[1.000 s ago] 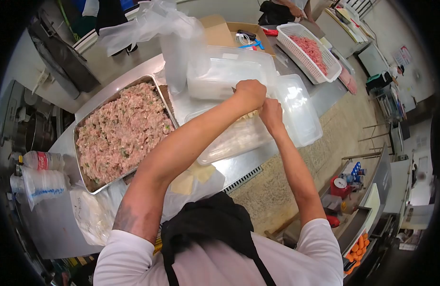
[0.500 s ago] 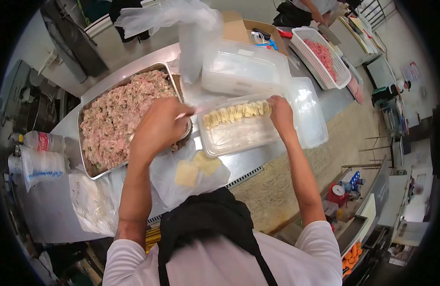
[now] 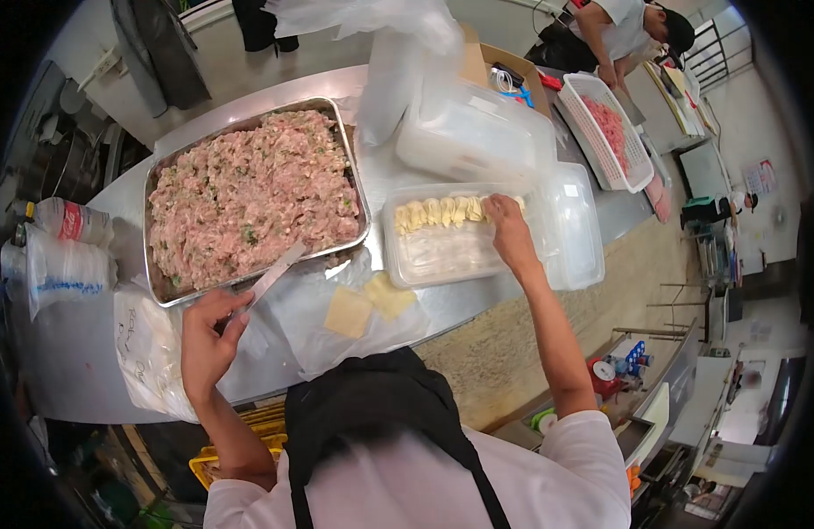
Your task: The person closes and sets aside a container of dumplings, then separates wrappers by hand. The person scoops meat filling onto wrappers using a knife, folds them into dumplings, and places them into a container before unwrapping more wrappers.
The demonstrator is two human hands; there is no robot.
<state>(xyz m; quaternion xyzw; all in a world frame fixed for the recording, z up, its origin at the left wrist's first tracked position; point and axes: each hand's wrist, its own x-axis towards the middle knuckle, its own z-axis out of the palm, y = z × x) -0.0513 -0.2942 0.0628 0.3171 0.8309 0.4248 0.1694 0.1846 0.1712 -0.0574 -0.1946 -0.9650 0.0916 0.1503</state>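
My left hand (image 3: 210, 337) is closed around a flat, narrow spatula (image 3: 277, 273), whose blade reaches over the near rim of a metal tray (image 3: 365, 231). Minced meat with green bits (image 3: 248, 198) fills that tray. Over a clear plastic container (image 3: 451, 264), my right hand (image 3: 511, 231) has its fingers pinched on a dumpling at the right part of a row of pale, folded dumplings (image 3: 438, 212). The dumpling under the fingertips is mostly hidden. Square yellow wrappers (image 3: 348, 312) lie on a plastic sheet (image 3: 306, 339) between my hands.
Stacked clear containers (image 3: 477, 132) and a lid (image 3: 576, 229) lie beyond and right of the container. A plastic bag (image 3: 394, 70) stands behind. Bottles (image 3: 72, 220) and bagged goods (image 3: 151, 357) sit left. A co-worker (image 3: 614, 35) handles a knife by a white basket of meat (image 3: 605, 132).
My left hand with the spatula has moved from beside the container down-left to the tray's near edge. My right hand has shifted from the row's right end slightly inward along it.
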